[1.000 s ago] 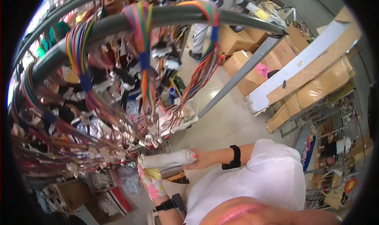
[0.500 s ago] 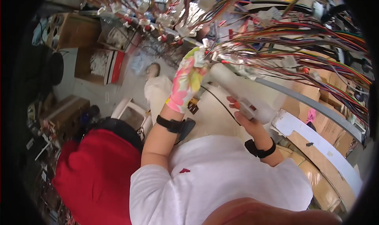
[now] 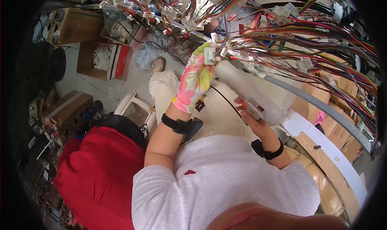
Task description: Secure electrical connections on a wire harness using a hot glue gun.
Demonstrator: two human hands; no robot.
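Observation:
My left hand (image 3: pixel 196 78), in a pink, yellow and white flowered glove, pinches a white plastic connector (image 3: pixel 209 55) with wires leading from it, at the near edge of the hanging wire bundles. My bare right hand (image 3: pixel 253 119) is wrapped round the underside of a clear, ridged, bottle-like plastic object (image 3: pixel 250 93). Its upper end comes close to my left fingertips; I cannot tell whether they touch. Something orange shows by my right fingers. A thin black cable (image 3: pixel 226 101) curves between the hands over my lap.
Bundles of coloured wires (image 3: pixel 322 38) with white connectors hang across the far side. A grey curved rail (image 3: pixel 318 105) runs at right, above cardboard boxes (image 3: pixel 336 127). Open boxes (image 3: pixel 92 60) stand on the floor at left, near a white plastic chair (image 3: pixel 130 105). Red cloth (image 3: pixel 96 177) lies nearby.
The view has shifted slightly. My left hand has moved a little right with the connector; my right hand keeps its hold on the plastic object.

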